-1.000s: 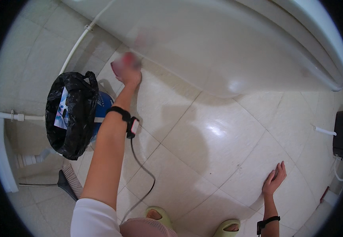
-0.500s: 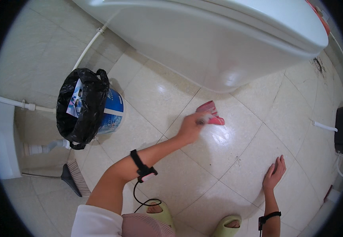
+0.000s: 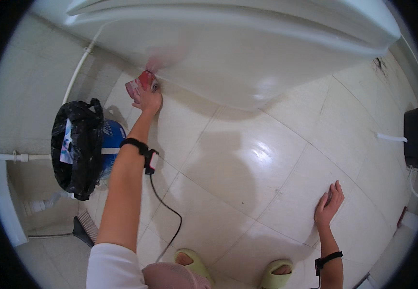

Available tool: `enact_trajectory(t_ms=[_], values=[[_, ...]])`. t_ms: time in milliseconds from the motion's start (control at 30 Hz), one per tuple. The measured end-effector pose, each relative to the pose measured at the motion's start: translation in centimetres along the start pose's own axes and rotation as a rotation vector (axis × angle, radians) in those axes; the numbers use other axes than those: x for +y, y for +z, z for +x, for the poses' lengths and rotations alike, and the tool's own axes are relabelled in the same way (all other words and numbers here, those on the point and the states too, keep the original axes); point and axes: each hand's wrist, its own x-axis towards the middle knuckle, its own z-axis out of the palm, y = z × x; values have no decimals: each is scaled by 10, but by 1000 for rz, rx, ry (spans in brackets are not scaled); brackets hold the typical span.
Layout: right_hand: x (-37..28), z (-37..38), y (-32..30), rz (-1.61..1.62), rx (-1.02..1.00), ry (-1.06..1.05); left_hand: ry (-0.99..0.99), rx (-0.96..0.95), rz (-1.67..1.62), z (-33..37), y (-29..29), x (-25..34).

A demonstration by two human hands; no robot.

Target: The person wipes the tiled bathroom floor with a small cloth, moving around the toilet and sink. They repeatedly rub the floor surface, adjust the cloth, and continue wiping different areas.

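A red and pinkish-white cloth (image 3: 133, 90) is in my left hand (image 3: 150, 98), whose fingers are closed on it. That hand is at the far left, low by the foot of the white toilet (image 3: 209, 53), where the cloth meets the tiled floor (image 3: 228, 178). The glossy toilet side carries a reddish reflection of the cloth. On the right, my right hand (image 3: 330, 206) holds nothing. Its fingers are stretched out over the tiles; whether the palm presses on them, I cannot tell.
Left of my left arm stands a blue bucket (image 3: 113, 132) lined with a black plastic bag (image 3: 80, 149). Behind it run white pipes (image 3: 76, 77). A broom (image 3: 84, 227) lies at the lower left. A black bin-like box (image 3: 416, 142) stands far right, near a short white tube (image 3: 392, 138).
My left hand has swept the cloth from the middle of the floor to the far left, beside the toilet's base. The view has shifted slightly. My right hand stays nearly in place.
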Motion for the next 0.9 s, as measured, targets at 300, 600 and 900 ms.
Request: enact_trajectory(t_ms=[300,600,900], values=[[-4,-1,1,-24,10,11,489,158,-58,-259,17,123],[-4,-1,-5,4,13,-3,1055,-374,-485,-382,-15,257],[-7,-4,-4,30,27,26,487,226,-368,-185,-113,20]])
